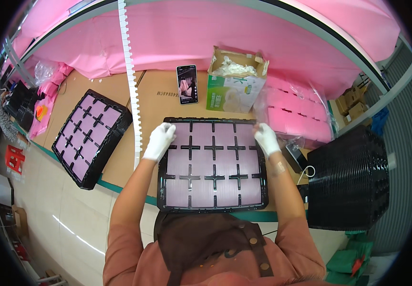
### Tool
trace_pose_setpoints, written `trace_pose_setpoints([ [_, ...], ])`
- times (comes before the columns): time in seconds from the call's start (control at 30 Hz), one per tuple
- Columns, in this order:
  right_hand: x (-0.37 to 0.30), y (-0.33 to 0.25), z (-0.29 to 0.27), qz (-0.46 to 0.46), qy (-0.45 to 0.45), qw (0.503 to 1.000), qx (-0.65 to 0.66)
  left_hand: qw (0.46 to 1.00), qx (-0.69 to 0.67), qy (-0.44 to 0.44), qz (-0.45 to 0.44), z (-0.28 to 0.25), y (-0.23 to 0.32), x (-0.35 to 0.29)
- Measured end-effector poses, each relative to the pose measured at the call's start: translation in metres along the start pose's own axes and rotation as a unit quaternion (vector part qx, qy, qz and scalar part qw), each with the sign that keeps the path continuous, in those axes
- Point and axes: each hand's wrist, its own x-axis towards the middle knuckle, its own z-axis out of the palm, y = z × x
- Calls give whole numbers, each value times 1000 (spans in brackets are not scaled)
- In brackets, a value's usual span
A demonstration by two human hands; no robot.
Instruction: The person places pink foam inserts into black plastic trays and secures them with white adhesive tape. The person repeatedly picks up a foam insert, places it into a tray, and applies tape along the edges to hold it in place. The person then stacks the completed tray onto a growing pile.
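Observation:
In front of me lies a shallow black plastic tray (214, 209) with a ribbed rim. Pale purple sheets (201, 159) fill it, with black cross-shaped dividers showing between them. My left hand (160, 142), in a white glove, is closed at the tray's far left corner, fingers curled in over the rim. At the far right corner my right hand (267, 139) is closed too, its glove leaving the fingertips uncovered. What either hand pinches is too small to make out.
A similar filled tray (87, 136) lies tilted at left. A phone (187, 85) and an open carton (232, 90) stand behind. Bagged pink pieces (294, 112) lie at the back right, near a tall stack of black trays (349, 178). A white toothed strip (132, 81) crosses the cardboard-covered table.

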Motion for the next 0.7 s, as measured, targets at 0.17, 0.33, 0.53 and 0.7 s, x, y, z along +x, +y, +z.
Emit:
trace_pose_setpoints([
  [0.17, -92, -38, -42, 187, -268, 896, 301, 955, 202, -176, 125, -7, 21, -107],
  [0.33, -133, -48, -39, 241, -365, 899, 35, 850, 413, -228, 234, 2, 10, -165],
  [0.53, -159, -47, -61, 135, 10, 945, -297, 942, 254, 28, 218, -34, 2, -185],
  [0.7, -169, 46, -36, 54, 49, 990, -123, 969, 173, 130, 117, -26, -66, -159],
])
